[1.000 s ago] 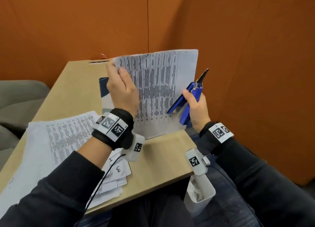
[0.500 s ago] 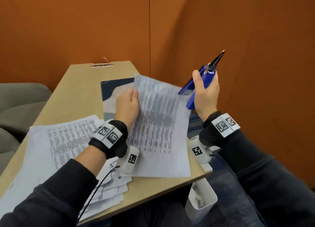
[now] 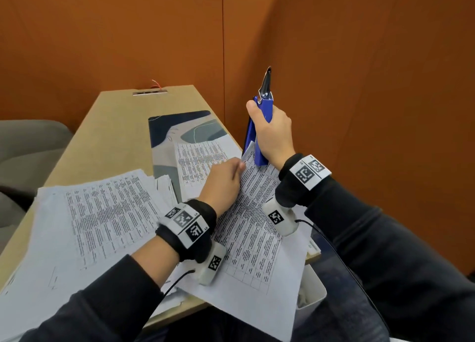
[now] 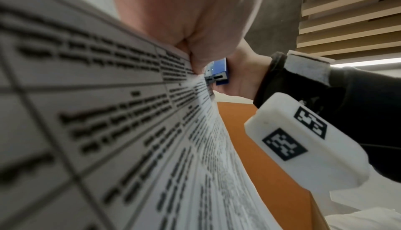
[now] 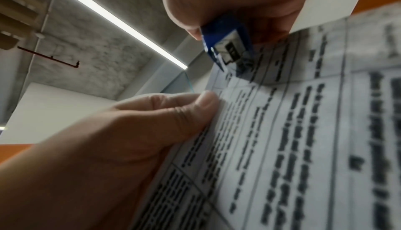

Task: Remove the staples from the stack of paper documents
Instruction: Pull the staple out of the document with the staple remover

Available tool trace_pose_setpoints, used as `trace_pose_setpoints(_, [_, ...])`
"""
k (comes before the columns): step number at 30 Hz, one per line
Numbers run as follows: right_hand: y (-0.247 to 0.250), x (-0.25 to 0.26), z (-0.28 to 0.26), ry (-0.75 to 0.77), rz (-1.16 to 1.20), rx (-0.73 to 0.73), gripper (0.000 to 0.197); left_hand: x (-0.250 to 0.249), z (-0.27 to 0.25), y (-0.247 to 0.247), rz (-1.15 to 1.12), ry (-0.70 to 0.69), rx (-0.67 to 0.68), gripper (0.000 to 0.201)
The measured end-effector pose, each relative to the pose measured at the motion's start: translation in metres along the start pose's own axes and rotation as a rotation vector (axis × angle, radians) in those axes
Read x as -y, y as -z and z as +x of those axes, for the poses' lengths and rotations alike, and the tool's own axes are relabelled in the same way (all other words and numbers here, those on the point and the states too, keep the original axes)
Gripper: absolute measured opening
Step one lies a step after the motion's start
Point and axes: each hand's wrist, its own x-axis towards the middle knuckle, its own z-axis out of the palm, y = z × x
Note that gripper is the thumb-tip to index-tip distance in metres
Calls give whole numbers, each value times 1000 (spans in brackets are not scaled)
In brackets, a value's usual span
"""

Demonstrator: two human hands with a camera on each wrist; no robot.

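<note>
Thin printed document (image 3: 257, 226) pinched by left hand (image 3: 222, 184), right hand (image 3: 273, 133) gripping slim blue staple remover (image 3: 259, 136)

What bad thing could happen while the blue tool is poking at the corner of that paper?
1. The left hand pinches the printed sheet right beside the blue staple remover, so its tip might nip the thumb.
2. The right hand works at the sheet's very corner; a hard pull could tear it.
3. The sheet hangs over the table edge, so it could slide off if let go.
</note>
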Motion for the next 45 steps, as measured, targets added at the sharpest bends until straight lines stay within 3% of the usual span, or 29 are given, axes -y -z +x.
trace_pose_setpoints(6, [-3,0,0,50,-54,2,43,-5,-1,-1,-5,9,9,38])
trace_pose_setpoints(9, [-4,-1,0,57,-51,1,42,-5,-1,1,-118,101,-13,20])
trace_pose_setpoints(12, [-4,-2,-1,60,-62,20,43,-7,-2,6,-263,151,52,49])
trace_pose_setpoints(14, [-6,-1,-2,65,-64,30,42,-10,-3,7,-233,102,95,47])
trace_pose_setpoints(20, [-10,3,-3,41,-17,40,41,-8,-2,-1,-283,52,-88,31])
trace_pose_setpoints(26, [-7,-10,-13,-67,4,177,40,-2,-2,1,-378,42,-110,28])
trace_pose_setpoints(33, [-10,-12,-12,-25,29,99,41,1,1,-5,-374,47,-118,29])
trace_pose_setpoints(36, [-9,-15,-9,-53,41,100,42,11,6,3,-393,102,102,39])
trace_pose_setpoints(38, [-8,-19,-5,-88,38,69,40,24,9,7,-264,179,302,36])
trace_pose_setpoints(39, [-6,-21,-2,-108,54,23,39,33,10,8,-182,211,324,30])
trace_pose_setpoints(42, [1,-27,7,-169,204,-143,38,60,24,19,-186,324,132,19])
trace_pose_setpoints(45, [9,-37,14,-286,337,-219,38,81,59,44,-337,402,-119,28])
